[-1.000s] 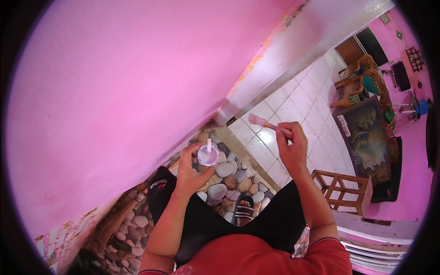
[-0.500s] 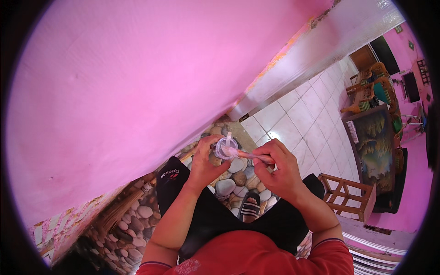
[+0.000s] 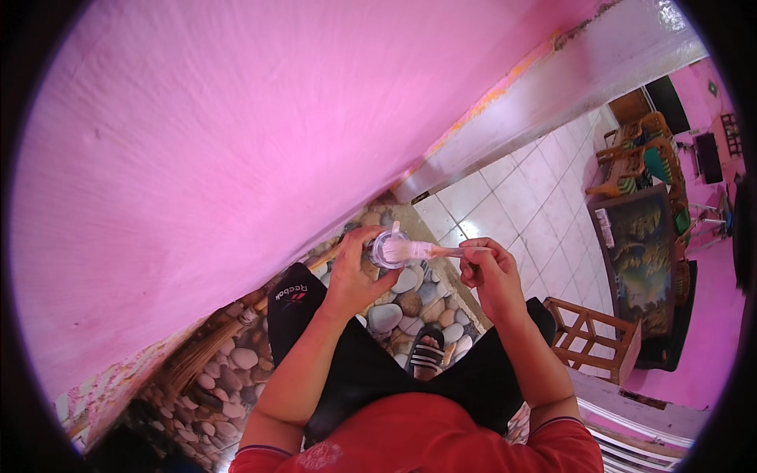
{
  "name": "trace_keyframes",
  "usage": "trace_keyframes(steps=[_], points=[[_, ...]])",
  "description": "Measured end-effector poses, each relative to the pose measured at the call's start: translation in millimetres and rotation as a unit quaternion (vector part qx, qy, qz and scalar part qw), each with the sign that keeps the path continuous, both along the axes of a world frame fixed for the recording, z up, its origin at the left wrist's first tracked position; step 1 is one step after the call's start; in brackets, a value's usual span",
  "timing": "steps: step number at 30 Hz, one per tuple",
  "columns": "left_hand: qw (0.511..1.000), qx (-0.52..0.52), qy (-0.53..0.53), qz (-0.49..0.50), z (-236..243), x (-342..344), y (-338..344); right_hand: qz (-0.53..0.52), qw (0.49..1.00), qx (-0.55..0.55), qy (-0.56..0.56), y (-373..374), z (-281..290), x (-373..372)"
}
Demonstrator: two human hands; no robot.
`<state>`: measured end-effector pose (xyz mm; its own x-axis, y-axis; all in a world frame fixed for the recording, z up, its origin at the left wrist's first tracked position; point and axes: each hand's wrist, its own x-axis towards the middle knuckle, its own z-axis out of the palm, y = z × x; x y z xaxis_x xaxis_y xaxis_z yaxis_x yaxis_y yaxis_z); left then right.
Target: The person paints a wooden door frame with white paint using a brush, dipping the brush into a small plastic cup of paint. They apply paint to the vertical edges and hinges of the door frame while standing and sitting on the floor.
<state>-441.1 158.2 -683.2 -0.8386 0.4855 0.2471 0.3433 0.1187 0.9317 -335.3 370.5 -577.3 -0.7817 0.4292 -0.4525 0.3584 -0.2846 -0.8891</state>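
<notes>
My right fingers [image 3: 471, 273] are pinching the brush [image 3: 420, 250] well back on its handle — and my left fingers [image 3: 361, 235] curl around the clear cup [image 3: 377, 254], a pale stick [image 3: 396, 227] poking up at its far edge. Bristles over the mouth now; best, I'd say, to hold the cup level and wipe lightly against its rim. Below, the pebble-patterned floor [image 3: 385, 317], between pink wall [image 3: 197, 158] and white tiles [image 3: 544, 169].

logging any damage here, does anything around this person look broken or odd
Yes, the pink wall looks chipped along its right edge: a ragged orange strip and dark patches break up the smoother surface beside them.
</notes>
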Motion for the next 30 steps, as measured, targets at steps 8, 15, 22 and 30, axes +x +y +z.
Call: trace_keyframes(steps=[8, 15, 22, 30], points=[[1.0, 0.0, -0.022, -0.003, 1.9, -0.4, 2.1, -0.128, 0.951, -0.281, 0.013, 6.5, -31.8, 17.3], [0.999, 0.018, -0.047, 0.009, -11.4, 0.0, 1.0, -0.196, 0.97, -0.089, 0.11, 60.4, -8.3, 6.4], [0.999, -0.032, -0.026, 0.003, -10.6, 2.4, -0.9, -0.198, 0.936, 0.262, 0.127, 111.5, -36.7, -24.4], [0.999, -0.018, -0.047, 0.011, -8.1, 7.4, -2.1, -0.019, 0.702, 0.697, 0.146, 112.7, 10.8, -57.0]])
